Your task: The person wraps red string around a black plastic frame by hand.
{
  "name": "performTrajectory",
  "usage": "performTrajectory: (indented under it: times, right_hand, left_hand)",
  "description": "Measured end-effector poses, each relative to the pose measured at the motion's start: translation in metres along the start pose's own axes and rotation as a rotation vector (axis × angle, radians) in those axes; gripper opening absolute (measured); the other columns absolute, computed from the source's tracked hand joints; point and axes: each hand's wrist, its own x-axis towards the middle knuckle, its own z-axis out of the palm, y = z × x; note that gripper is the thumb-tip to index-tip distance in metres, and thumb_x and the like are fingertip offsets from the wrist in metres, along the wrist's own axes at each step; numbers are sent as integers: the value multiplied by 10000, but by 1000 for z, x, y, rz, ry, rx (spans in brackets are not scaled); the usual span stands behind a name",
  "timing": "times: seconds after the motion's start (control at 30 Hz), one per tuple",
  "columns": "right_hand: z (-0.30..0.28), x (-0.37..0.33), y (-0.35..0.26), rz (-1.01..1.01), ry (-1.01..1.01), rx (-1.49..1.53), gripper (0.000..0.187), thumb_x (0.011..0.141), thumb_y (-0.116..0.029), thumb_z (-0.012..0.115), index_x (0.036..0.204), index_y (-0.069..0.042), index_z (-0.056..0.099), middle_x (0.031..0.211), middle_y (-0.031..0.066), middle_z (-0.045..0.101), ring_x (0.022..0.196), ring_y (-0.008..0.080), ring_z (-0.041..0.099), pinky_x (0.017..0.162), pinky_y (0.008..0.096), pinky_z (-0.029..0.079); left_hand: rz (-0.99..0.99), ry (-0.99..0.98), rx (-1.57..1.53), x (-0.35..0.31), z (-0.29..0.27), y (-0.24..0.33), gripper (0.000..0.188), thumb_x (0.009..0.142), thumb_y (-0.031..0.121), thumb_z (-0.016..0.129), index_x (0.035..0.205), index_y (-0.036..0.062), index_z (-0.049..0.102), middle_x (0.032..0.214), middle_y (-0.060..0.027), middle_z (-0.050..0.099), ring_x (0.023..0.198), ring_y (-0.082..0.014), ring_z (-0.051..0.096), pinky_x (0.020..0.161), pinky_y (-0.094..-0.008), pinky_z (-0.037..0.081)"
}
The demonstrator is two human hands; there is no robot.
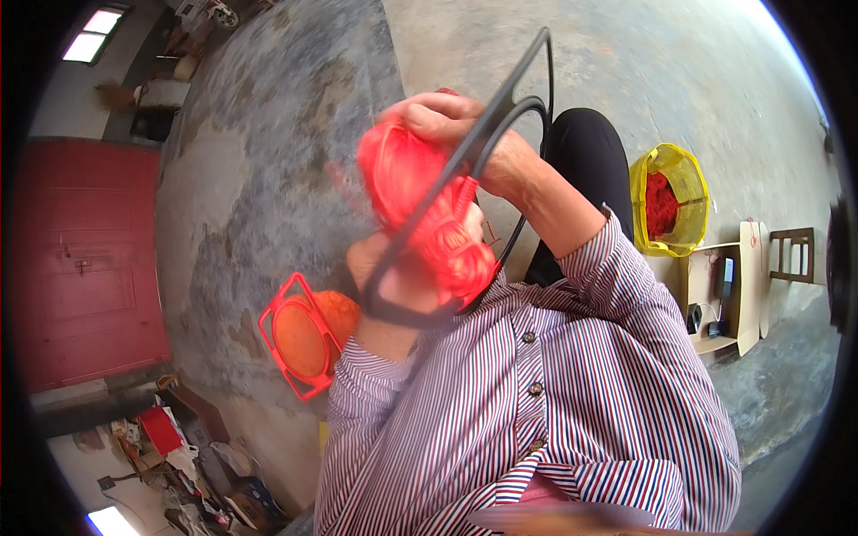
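A bundle of shiny red strands, like a hank of thread gathered in the middle, is held in front of my torso. My right hand curls over its far end, fingers bent onto the strands. Nearer my body, my left hand grips around its lower part; motion blur and the bundle hide most of those fingers. Dark grey looped bars cross in front of both hands and cover part of the bundle. Whether they touch it, I cannot tell.
To the left stands a red plastic frame by an orange rounded item. On the right, a yellow basket holds red strands, beside an open cardboard box and a small stool. A red door and clutter lie further left.
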Motion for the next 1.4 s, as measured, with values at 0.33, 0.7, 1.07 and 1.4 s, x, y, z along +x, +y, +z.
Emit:
performTrajectory:
  times: [0.33,0.7,1.07,1.4]
  right_hand:
    - [18,-60,16,-34,-14,315,486,747,24,717,1186,-35,518,1122,35,582,1029,123,564,924,287,447]
    - [-60,-54,-30,-308,-156,789,434,996,-378,378,1150,11,492,1177,181,574,1087,310,589,1015,502,409]
    - [-67,-42,100,130,276,-110,202,807,-192,758,830,-58,609,834,0,628,785,77,578,713,241,468]
    - [-11,9,31,60,-49,289,214,888,-182,674,1015,-25,605,925,23,629,817,90,602,711,232,513]
  left_hand:
    - [242,302,339,-4,-6,19,550,767,7,614,1301,37,484,1116,-134,615,865,-171,616,549,-195,444]
    - [271,46,197,-22,-43,47,488,884,153,585,1359,117,482,927,-75,473,635,-134,393,455,-235,358]
    - [250,154,212,-28,-41,48,382,981,257,495,1256,-7,517,849,-119,497,561,-117,400,376,-203,300]
    - [148,51,379,-10,-3,9,596,960,477,429,1401,76,424,991,-164,548,495,-126,408,343,-214,315]
